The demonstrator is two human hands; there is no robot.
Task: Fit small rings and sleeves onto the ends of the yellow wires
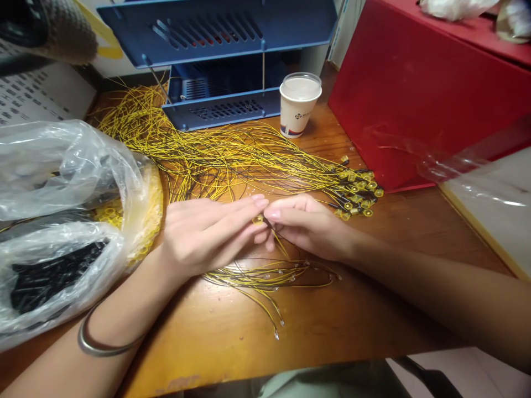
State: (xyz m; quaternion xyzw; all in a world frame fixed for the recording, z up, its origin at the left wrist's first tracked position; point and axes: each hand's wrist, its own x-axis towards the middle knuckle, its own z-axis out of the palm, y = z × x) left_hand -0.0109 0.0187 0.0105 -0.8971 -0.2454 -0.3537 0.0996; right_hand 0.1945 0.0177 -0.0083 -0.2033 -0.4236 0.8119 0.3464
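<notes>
One small yellow cap (258, 219) is held on the near side of the paper cup (298, 110); the left hand (207, 228), nearly closed, pinches it, while the right hand (309, 224), curled, grips its wire (282, 246), presumably steadying so tiny a part.

The bench (207, 342) is faced in glossy, wood-grained brown, with its near edge worn rough. Thin, smooth plastic is seen in the wires (232, 155), and translucent, shiny plastic in the yellow caps (367, 212). The bags (74, 135) are formed of clear, crinkled, glossy film. Matt blue plastic is shown by the rack (290, 27), bare metal by its rods (263, 69), smooth paper by the cup (295, 110), and polished metal by the bracelet (99, 349).
</notes>
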